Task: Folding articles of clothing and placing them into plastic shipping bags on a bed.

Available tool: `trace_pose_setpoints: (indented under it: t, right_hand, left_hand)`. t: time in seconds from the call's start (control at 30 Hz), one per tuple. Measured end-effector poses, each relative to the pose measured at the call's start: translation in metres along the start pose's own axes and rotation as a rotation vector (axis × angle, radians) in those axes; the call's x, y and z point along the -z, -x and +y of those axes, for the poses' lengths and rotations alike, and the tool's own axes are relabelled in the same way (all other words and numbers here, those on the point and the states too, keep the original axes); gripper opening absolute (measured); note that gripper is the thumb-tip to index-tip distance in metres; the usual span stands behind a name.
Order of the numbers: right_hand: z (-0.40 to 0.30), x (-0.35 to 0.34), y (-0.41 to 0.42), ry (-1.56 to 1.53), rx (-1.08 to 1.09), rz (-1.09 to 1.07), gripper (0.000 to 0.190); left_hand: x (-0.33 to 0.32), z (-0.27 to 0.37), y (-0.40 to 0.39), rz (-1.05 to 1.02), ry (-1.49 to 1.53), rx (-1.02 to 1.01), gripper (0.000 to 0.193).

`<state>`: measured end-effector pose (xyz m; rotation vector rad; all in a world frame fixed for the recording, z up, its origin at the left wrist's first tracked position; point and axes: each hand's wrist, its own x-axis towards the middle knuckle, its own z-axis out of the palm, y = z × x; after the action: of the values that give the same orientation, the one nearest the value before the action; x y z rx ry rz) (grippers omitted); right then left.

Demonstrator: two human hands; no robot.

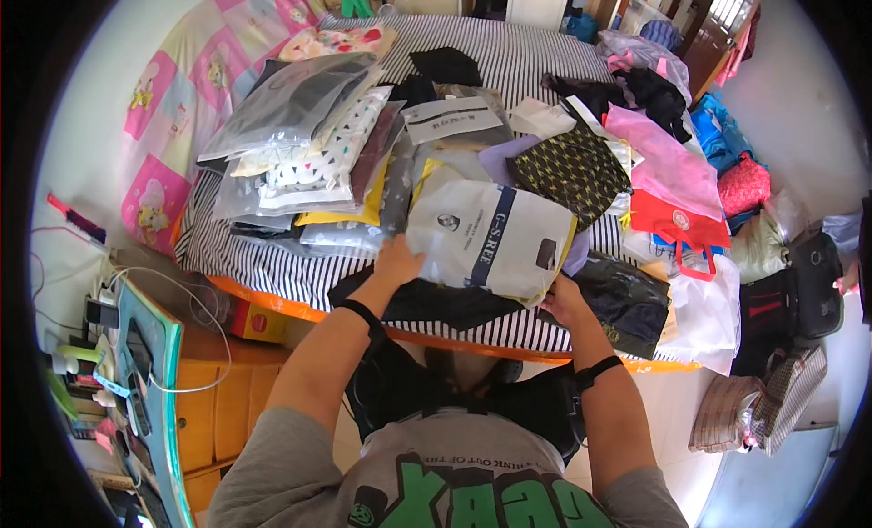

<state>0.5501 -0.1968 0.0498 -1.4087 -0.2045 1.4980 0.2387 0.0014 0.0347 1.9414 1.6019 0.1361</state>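
A white plastic clothing bag with a dark blue stripe and yellow edges lies before me, held at its two near corners. My left hand grips its left corner, and my right hand grips the right one, fingers partly hidden. Beneath its near edge, black fabric is spread on the striped bedsheet. To the left rises a stack of folded clothes in clear bags. Behind the white bag is another packaged item with a white label band. A dark patterned bag lies at its upper right.
Right of my right hand are a black plastic package, a red bag and a pink bag. A wooden cabinet with a cluttered top stands at left. Checked bags sit on the floor at right.
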Motion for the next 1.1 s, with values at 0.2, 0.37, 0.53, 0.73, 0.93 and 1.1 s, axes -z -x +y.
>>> trace_pose_setpoints:
  t: [0.2,0.37,0.53,0.73,0.93,1.1]
  right_hand:
    - [0.033,0.003,-0.051,0.395,0.363,0.235,0.044]
    - [0.022,-0.025,-0.025,-0.23,0.307,-0.054,0.037]
    - [0.012,0.011,-0.023,0.456,0.386,-0.068,0.028]
    - [-0.011,0.029,-0.034,0.62,0.53,0.431,0.069]
    - [-0.036,0.01,-0.062,1.022,0.893,0.501,0.067]
    - [-0.051,0.005,-0.092,1.033,0.938,0.327,0.032]
  left_hand:
    - [0.007,0.068,0.043,0.374,-0.197,-0.652,0.065]
    - [-0.007,0.153,0.088,0.02,0.139,-1.046,0.054]
    - [-0.049,0.188,0.114,0.009,0.006,-1.074,0.043]
    - [-0.061,0.174,0.109,-0.026,-0.037,-1.082,0.023]
    - [-0.001,0.167,0.124,-0.005,0.23,-1.012,0.021]
    - [0.047,0.175,0.123,0.083,0.271,-1.022,0.009]
